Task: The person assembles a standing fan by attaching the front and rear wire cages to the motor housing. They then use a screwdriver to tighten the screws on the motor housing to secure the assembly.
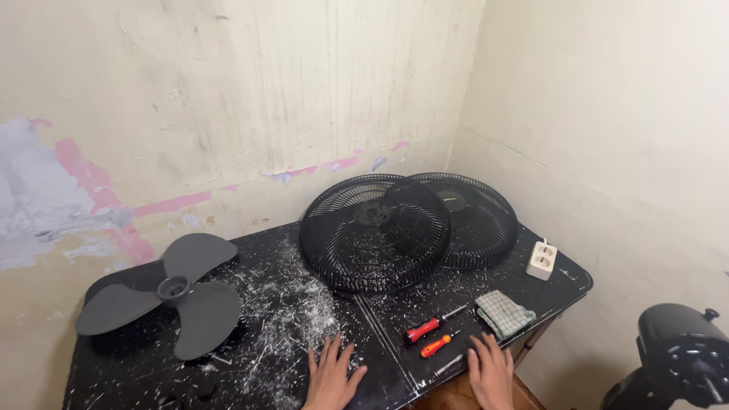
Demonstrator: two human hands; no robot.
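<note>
My left hand [331,379] lies flat, fingers spread, on the black scratched table [126,379] near its front edge, holding nothing. My right hand [492,373] also rests flat on the table, fingers apart and empty, just below an orange screwdriver [435,345]. A longer red-handled screwdriver [431,323] lies slightly farther back. A checked cloth [504,312] sits to the right of the screwdrivers, close to my right hand.
Two black fan grilles [374,232] [478,218] lean against the back wall. A grey three-blade fan propeller [170,293] lies at the left. A white power socket block [541,259] sits at the right edge. A black fan motor head [689,360] stands off the table, lower right.
</note>
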